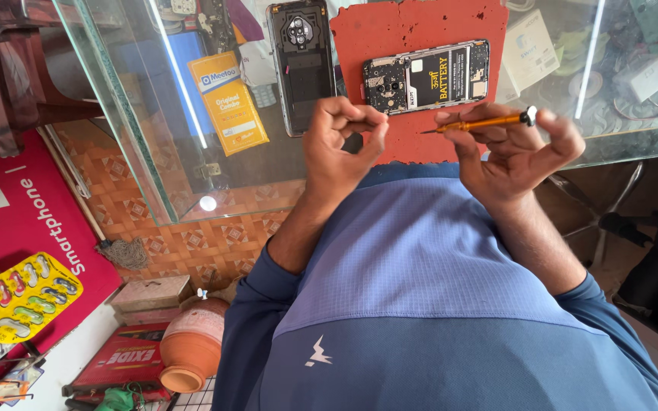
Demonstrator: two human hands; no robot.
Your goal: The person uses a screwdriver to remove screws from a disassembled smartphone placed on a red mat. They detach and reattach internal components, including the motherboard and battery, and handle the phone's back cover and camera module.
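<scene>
While gripping the slim orange screwdriver (481, 122) crosswise in the curled fingers of the right hand (515, 152), aimed its tip straight at the left hand (340, 141), close beside it. Held that left hand closed, thumb and forefinger pinched together; could not tell whether pinching anything tiny. Judged the risks thus: could have jabbed a left fingertip if pushed across; could have dropped a small part, if pinching one, into the lap or past the edge of the glass counter (154, 152) and lost it. Had the opened phone (426, 76) lying untouched just beyond both hands on the red mat (420, 30), board and battery exposed, with the back cover (302, 76) beyond the left hand; could have scratched that board by fumbling the driver.
</scene>
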